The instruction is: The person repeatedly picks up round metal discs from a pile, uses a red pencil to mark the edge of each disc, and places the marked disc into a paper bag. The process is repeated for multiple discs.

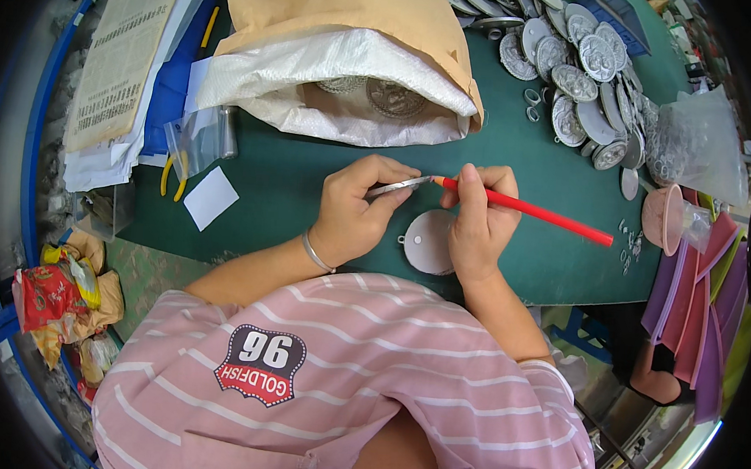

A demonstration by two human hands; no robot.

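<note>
My left hand [353, 201] pinches a grey metal medallion [394, 186] between thumb and fingers, turned nearly edge-on above the green table. A red pencil [550, 216] is gripped in my right hand [483, 227], its sharpened tip pointing left and meeting the medallion's right edge, or very close to it. Below the hands a round grey disc [427, 241] with a small loop on its left rim lies flat, partly covered by my right hand. More relief medallions [393, 99] show inside the mouth of a white-lined brown sack [345, 8] just beyond my hands.
Many similar medallions [575, 79] are heaped at the far right, with metal rings [532, 97] beside them. A pink bowl [663, 217] and a clear plastic bag [710, 142] stand near the right edge. Leftward lie a white card [211, 198], yellow handles [175, 177] and stacked papers [121, 60].
</note>
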